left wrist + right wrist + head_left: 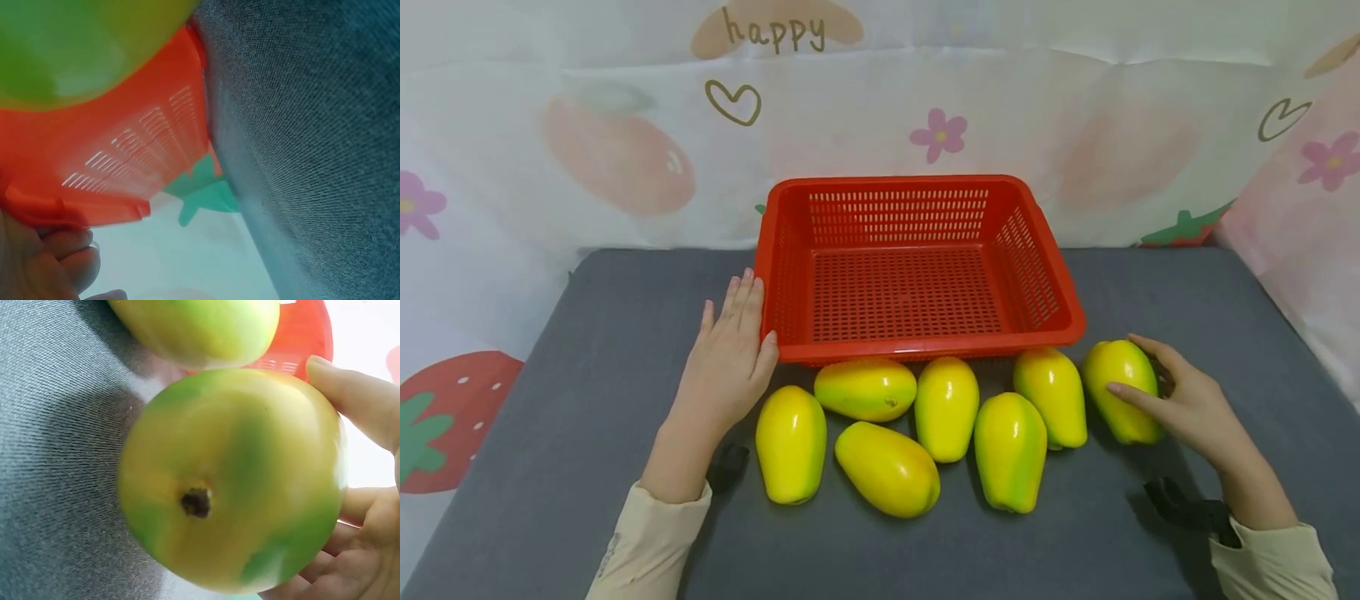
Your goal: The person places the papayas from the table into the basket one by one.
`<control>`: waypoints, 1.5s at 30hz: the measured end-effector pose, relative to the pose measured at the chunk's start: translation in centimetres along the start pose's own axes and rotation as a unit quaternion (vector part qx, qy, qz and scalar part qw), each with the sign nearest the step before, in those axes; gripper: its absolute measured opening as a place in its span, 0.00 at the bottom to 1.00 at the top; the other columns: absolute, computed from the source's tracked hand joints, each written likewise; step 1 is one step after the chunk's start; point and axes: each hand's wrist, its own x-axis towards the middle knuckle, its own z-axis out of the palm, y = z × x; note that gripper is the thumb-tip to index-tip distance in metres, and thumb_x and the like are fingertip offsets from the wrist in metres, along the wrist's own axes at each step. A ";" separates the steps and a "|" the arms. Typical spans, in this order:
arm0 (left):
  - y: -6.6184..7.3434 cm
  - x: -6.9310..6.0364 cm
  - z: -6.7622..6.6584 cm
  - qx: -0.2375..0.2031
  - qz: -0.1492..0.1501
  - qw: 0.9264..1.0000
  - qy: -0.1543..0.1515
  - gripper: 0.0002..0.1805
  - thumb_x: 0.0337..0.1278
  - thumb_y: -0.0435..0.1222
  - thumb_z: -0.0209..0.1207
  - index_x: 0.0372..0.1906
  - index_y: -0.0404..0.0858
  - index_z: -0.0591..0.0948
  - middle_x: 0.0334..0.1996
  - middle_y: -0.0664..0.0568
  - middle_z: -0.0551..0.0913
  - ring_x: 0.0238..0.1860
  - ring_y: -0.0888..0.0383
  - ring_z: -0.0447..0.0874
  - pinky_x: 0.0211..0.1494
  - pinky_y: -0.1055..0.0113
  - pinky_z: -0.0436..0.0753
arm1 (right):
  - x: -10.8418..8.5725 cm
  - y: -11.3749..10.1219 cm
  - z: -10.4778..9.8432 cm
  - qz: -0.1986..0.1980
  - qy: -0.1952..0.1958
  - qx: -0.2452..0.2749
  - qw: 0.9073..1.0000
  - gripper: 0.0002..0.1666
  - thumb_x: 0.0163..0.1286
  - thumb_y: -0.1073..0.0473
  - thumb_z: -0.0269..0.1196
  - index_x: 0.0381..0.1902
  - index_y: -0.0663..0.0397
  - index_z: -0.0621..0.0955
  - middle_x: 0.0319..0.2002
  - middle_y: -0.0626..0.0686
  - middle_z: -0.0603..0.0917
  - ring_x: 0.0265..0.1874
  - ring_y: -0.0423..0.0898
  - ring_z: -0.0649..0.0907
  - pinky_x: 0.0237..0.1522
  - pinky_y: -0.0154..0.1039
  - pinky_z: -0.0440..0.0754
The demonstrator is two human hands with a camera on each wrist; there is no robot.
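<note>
A red basket [925,340] with slotted walls stands at the back middle of the table, nothing inside it. The left hand [722,358] lies with straight fingers against the basket's left side; the left wrist view shows its fingers [72,253] at the basket's rim [81,212]. At the right, the right hand [1195,404] holds a yellow-green mango [1122,392] between thumb and fingers. In the right wrist view that mango [231,481] shows its dark stem spot, with the thumb [356,397] and curled fingers around its side.
Several more mangoes lie in front of the basket, among them one at the left [791,446], one in the middle [887,469] and one nearest the held mango [1051,396]. Grey cloth [587,417] covers the table; a printed curtain [865,108] hangs behind.
</note>
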 end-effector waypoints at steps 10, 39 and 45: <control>0.2 0.2 0.1 0.000 0.001 1.000 -0.002 0.34 0.68 0.40 0.41 0.72 0.26 0.50 0.73 0.37 0.47 0.73 0.45 0.42 0.70 0.42 0.45 | -0.3 -0.5 -1.0 -0.014 0.039 0.016 0.999 0.43 0.65 0.52 0.63 0.72 0.58 0.58 0.61 0.69 0.67 0.41 0.34 0.75 0.30 0.22 0.73; -0.2 0.3 0.4 0.006 -0.002 1.000 0.001 0.34 0.68 0.41 0.39 0.72 0.26 0.49 0.73 0.38 0.46 0.73 0.45 0.41 0.70 0.42 0.44 | 3.0 -8.2 -3.0 -0.084 0.080 0.031 0.993 0.42 0.62 0.55 0.65 0.72 0.44 0.61 0.63 0.57 0.69 0.43 0.26 0.71 0.37 0.15 0.69; -0.1 0.3 0.3 0.006 -0.005 1.000 0.003 0.34 0.67 0.41 0.40 0.72 0.26 0.50 0.73 0.37 0.47 0.73 0.44 0.41 0.70 0.42 0.45 | 4.5 -9.9 -2.4 -0.112 0.063 0.038 0.991 0.42 0.63 0.54 0.65 0.72 0.46 0.60 0.63 0.59 0.69 0.51 0.52 0.75 0.37 0.18 0.70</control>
